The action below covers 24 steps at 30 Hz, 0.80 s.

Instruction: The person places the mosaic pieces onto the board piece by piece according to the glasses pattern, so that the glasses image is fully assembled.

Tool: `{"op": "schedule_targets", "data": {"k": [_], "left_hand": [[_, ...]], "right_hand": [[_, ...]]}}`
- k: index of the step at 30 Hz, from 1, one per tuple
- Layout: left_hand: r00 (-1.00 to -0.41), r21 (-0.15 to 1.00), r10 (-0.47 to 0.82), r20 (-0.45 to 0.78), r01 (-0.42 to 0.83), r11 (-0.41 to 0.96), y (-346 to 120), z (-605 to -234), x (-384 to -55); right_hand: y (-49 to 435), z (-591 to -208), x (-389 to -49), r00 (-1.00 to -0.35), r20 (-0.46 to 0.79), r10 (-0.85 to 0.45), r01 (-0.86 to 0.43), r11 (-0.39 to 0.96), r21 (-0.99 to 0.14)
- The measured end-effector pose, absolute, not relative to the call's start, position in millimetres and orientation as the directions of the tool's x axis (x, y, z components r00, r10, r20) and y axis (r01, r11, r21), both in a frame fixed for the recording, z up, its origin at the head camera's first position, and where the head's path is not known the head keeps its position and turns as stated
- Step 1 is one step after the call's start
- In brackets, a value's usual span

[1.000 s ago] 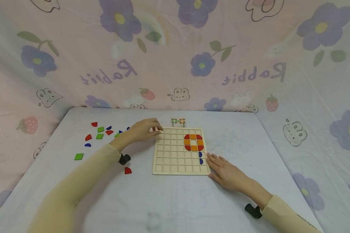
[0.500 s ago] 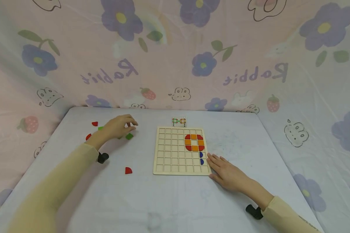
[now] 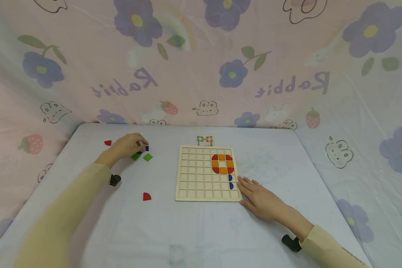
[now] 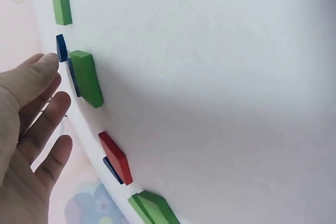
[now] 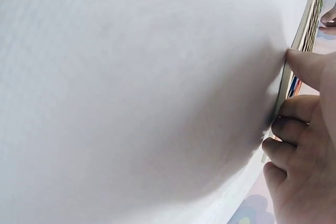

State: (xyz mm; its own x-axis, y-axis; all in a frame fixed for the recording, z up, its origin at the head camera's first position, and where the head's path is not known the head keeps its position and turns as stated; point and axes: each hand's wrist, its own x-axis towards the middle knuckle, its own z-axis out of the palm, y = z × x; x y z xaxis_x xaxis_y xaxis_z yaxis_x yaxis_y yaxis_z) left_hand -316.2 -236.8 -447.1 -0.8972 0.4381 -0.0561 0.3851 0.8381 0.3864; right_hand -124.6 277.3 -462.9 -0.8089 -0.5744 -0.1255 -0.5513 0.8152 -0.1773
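My left hand (image 3: 124, 146) reaches over the scattered puzzle pieces left of the board, fingers bent loosely. In the left wrist view its thumb tip is right at a blue half-circle (image 4: 62, 47); no firm pinch shows. A second blue half-circle lies partly hidden behind a green square (image 4: 88, 78). Another green square (image 3: 148, 157) lies just right of the hand. My right hand (image 3: 259, 198) rests flat on the table, touching the right edge of the wooden grid board (image 3: 195, 178). A red-and-orange ring of pieces (image 3: 222, 170) and two blue half-circles (image 3: 230, 178) sit on the board's right side.
A small pattern card (image 3: 205, 140) lies behind the board. Red quarter-circles lie apart, one near the front (image 3: 147, 196) and one at the back left (image 3: 108, 143). More pieces are hidden under the left arm. A patterned curtain (image 3: 201, 74) rises behind the table.
My left hand has moved left, from the board's upper left corner back to the loose pieces, and lowered to a blue half-circle. The right hand stays at the board's edge.
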Motion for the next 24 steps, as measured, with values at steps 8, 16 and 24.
{"op": "schedule_targets", "data": {"k": [8,16,24], "left_hand": [[-0.881,0.364,0.465,-0.082,0.408,0.838,-231.6,-451.3,-320.7],[-0.890,0.365,0.446,-0.091,0.387,0.847,-228.7,-450.1,-320.7],[-0.899,0.369,0.428,-0.091,0.369,0.853,-228.0,-450.4,-319.6]], "right_hand": [[276.4,-461.7,-125.2,-0.810,-0.134,-0.570,-0.545,0.818,-0.186],[276.9,-463.4,-125.1,-0.809,-0.116,-0.576,-0.554,0.813,-0.176],[276.4,-463.4,-125.0,-0.808,-0.109,-0.579,-0.559,0.811,-0.172]]}}
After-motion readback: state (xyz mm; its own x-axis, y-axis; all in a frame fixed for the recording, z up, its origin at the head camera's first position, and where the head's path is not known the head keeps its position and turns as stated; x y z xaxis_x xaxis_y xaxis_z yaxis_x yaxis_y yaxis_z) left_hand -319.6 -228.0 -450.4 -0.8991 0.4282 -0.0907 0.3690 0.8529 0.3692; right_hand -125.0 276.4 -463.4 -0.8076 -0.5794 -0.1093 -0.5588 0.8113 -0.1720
